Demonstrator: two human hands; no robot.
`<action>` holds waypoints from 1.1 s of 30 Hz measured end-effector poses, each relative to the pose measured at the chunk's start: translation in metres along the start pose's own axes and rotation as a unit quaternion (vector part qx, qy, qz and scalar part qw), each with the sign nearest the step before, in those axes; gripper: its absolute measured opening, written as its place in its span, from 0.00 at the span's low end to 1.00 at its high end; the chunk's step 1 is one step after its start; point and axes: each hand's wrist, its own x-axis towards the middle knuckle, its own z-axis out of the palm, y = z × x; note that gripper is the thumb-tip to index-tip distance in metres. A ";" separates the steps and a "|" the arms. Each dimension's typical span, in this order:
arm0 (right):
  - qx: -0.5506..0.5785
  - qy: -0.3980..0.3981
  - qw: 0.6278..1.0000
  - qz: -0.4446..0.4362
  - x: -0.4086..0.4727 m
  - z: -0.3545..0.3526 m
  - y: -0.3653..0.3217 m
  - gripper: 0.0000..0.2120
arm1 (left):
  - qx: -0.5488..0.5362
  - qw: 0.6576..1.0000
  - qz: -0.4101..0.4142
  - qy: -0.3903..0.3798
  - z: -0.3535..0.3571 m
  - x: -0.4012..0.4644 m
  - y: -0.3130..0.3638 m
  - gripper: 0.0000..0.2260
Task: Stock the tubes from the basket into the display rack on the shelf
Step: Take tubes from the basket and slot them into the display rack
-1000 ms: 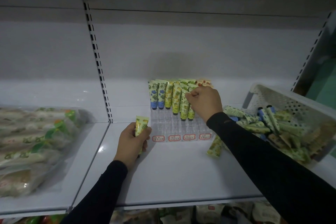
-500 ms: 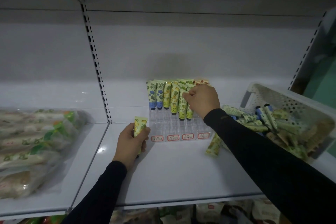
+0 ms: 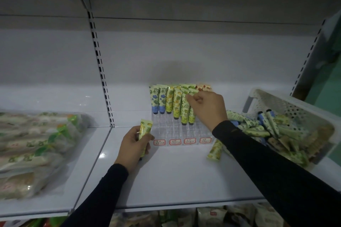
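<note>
Tubes (image 3: pixel 173 101) stand upright in the clear rack (image 3: pixel 181 131) on the shelf (image 3: pixel 175 177). The right hand (image 3: pixel 206 109) pinches the top of one green tube (image 3: pixel 191 114) there, cap down. The left hand (image 3: pixel 133 145) grips a yellow tube (image 3: pixel 145 128), upright, just left of the rack's empty front slots. More tubes lie in the basket (image 3: pixel 295 105) on the right, nearer the right hand.

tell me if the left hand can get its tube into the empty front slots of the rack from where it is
Probably yes. The left hand holds a yellow tube just beside the clear rack, whose front rows look empty. The right hand works further back, seemingly out of the way.
</note>
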 end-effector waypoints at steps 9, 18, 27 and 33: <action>0.197 -0.248 0.948 0.006 -0.028 0.020 -0.012 0.12 | -0.021 0.995 0.027 -0.096 0.017 -0.009 0.032 0.10; 0.316 -0.193 0.925 0.085 -0.021 0.013 -0.008 0.03 | -0.074 0.987 0.010 -0.146 0.022 -0.010 0.031 0.09; 0.134 -0.041 0.990 -0.009 0.011 -0.003 -0.018 0.10 | 0.312 0.945 0.100 0.012 -0.019 0.006 0.002 0.05; 0.047 -0.005 0.998 -0.039 0.030 0.011 -0.025 0.13 | 0.542 0.827 0.131 -0.072 -0.032 0.012 -0.018 0.29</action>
